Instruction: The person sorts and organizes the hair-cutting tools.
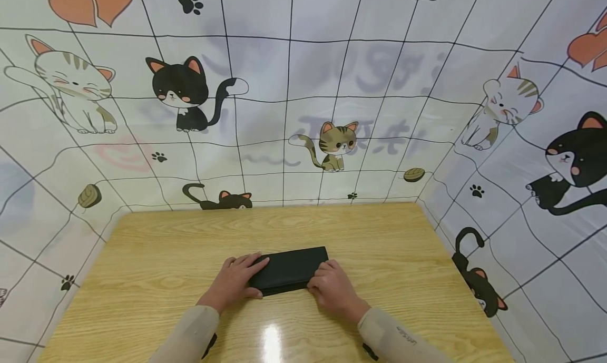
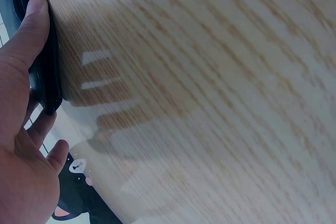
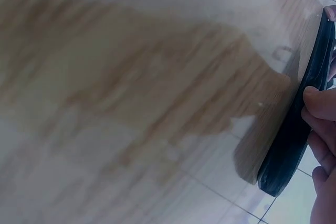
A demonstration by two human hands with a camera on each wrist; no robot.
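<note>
A long black wallet (image 1: pixel 293 268) with a smooth leather-like face lies on the wooden table (image 1: pixel 166 257), its layered near edge towards me. At its left end my left hand (image 1: pixel 232 280) grips it, thumb along the near edge and fingers spread over the top. My right hand (image 1: pixel 334 290) pinches the right end between thumb and curled fingers. The left wrist view shows the thumb pressed on the folded side of the wallet (image 2: pixel 51 72). In the right wrist view, the thumb tip rests on the long edge of the wallet (image 3: pixel 287 148); some fingers are hidden behind it.
A white cloth (image 1: pixel 265 115) printed with cats and grid lines hangs behind the table and along both sides. Light glares off the tabletop near its front. Beige sleeves (image 1: pixel 192 331) cover both forearms.
</note>
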